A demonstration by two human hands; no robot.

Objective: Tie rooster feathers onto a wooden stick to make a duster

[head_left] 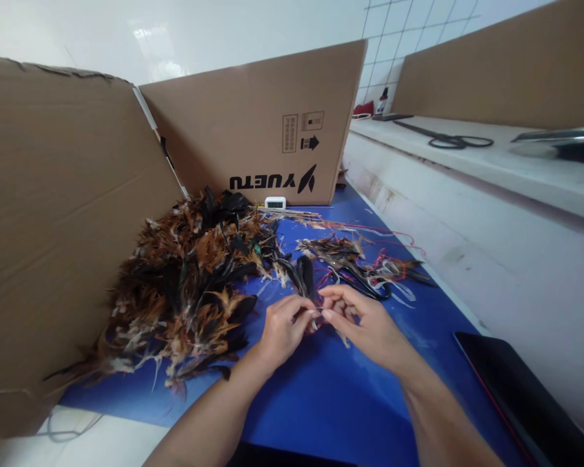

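Observation:
My left hand (286, 325) is closed in a pinch on a dark feather (304, 274), whose broad black end points away from me. Close against it, the thumb and forefinger of my right hand (357, 321) pinch together. A thin pale strand bridges the fingertips; whether it is quill or thread I cannot tell. Just beyond my right hand lie black-handled scissors (363, 283), partly covered by a small bunch of brown feathers (335, 250) and red string (382, 261). To the left of my hands spreads a large heap of brown and black feathers (194, 279).
Cardboard panels (253, 130) wall the blue work surface (292, 415) at the left and back. A small white digital display (275, 203) stands by the back panel. At right are a flat black object (520, 389) and a ledge holding large scissors (450, 139) and a small bottle (382, 102).

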